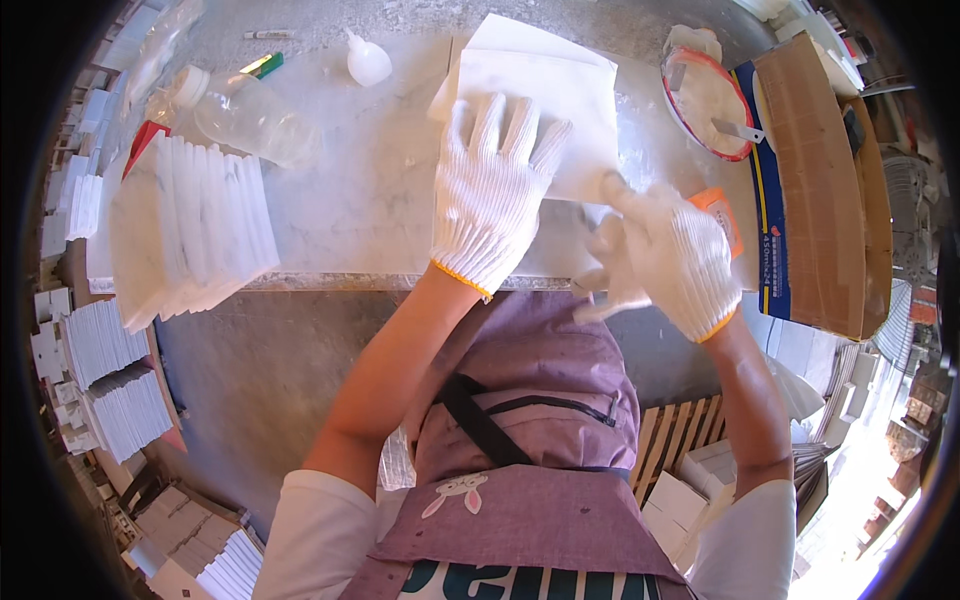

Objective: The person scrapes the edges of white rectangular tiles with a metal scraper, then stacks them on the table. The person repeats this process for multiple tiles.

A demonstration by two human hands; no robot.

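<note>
My left hand [490,185], in a white knitted glove with a yellow cuff, lies flat on a white slab [585,120], fingers spread and pointing away from me. More than one white sheet or slab seems to lie there, since their edges are askew. Beside the slab's near right corner is my gloved right hand [665,255], blurred by motion. Its fingers are apart and point left, with nothing visible between them. Partly behind that hand, an orange flat piece [718,220] rests on the worktable [350,220].
At left, several white slabs [200,225] stand on edge beside a clear plastic jug [250,115]. A white squeeze bottle [368,62], a green item [263,66] and a marker [269,35] lie farther back. At right are a red-rimmed bowl [690,120], a scraper [738,130] and a cardboard box [820,190].
</note>
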